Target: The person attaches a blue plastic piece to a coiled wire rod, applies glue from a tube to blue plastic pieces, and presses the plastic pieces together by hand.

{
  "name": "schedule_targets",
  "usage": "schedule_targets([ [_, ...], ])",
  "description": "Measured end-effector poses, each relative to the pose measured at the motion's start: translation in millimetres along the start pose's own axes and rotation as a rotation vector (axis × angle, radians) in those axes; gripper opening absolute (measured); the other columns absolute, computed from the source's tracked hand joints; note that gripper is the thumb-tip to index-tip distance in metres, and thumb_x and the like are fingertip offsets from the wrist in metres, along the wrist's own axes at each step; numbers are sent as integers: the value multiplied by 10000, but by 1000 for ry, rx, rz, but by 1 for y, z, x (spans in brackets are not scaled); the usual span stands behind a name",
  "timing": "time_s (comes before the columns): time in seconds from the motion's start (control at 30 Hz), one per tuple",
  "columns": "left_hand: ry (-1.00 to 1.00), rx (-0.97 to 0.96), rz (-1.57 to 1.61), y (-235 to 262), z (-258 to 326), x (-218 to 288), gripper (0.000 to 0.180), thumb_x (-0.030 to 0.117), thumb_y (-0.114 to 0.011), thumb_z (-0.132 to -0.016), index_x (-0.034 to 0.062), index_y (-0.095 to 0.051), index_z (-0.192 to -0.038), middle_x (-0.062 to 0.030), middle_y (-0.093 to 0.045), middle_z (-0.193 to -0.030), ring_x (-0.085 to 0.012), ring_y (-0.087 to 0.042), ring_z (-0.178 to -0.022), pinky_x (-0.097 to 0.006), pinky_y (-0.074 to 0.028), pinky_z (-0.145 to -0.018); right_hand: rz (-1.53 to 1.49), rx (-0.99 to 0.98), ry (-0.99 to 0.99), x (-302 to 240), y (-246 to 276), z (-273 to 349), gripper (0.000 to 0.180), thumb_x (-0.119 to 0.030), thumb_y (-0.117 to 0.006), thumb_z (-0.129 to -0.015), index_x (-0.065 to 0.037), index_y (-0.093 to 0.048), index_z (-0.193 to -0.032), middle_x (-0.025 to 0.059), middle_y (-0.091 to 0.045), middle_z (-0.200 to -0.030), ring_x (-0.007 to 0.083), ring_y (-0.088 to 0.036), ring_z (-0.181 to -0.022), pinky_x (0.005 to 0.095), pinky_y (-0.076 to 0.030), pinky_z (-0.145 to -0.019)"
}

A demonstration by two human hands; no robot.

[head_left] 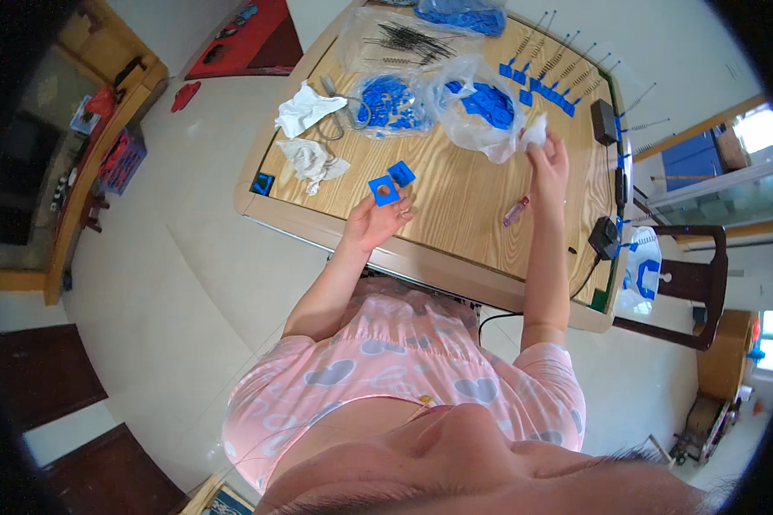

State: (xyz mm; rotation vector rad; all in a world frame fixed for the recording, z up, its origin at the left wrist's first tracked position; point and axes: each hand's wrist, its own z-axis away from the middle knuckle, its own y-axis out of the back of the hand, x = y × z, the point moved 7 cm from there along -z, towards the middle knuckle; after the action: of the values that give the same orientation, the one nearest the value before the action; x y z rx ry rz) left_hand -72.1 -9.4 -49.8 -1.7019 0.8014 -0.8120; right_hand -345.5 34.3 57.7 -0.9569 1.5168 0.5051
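Note:
My left hand [378,219] holds a flat blue square plastic piece with a round hole [383,190] at the near edge of the wooden table [455,197]. A second blue piece [401,173] lies just beyond it. My right hand [548,163] is raised over the table's right half and pinches a small white wad [534,131] beside a clear plastic bag of blue parts [481,107]. A small pinkish tube [515,211] lies on the table below my right hand.
Further bags of blue parts [391,103] and of thin metal springs [412,39] lie at the back. A row of springs with blue ends [554,81] lines the back right. White rags [305,112] lie at left. Black adapters [605,120] sit at the right edge; a dark chair [687,283] stands beside it.

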Motion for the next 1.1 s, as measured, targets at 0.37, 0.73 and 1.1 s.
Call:
schedule_targets([
  [0.37,9,63,4,6,1,2,407,281,-632,-807,91,-511,-1146,-83,-541,-1075,-229,-471,-992,-376,-389,-861,915,100,-5,75,84,-102,517,-87,-648,-686,-92,-461,-1167,140,-611,-1015,236,-597,-938,343,-467,-795],
  [0.73,-32,108,1,0,11,3,318,282,-594,-833,104,-540,-1090,-69,-561,-977,-191,-451,-875,-305,-375,-738,648,291,310,-20,11,-12,323,-118,-590,-815,13,-526,-1103,115,-614,-981,215,-589,-898,311,-446,-812],
  [1.1,61,109,27,-33,8,-19,345,304,-573,-845,95,-513,-1113,-82,-554,-1028,-187,-459,-861,-297,-393,-707,-490,-642,-570,80,-138,123,343,-225,-480,-920,28,-527,-1147,78,-530,-1194,168,-530,-1041,316,-435,-876],
])
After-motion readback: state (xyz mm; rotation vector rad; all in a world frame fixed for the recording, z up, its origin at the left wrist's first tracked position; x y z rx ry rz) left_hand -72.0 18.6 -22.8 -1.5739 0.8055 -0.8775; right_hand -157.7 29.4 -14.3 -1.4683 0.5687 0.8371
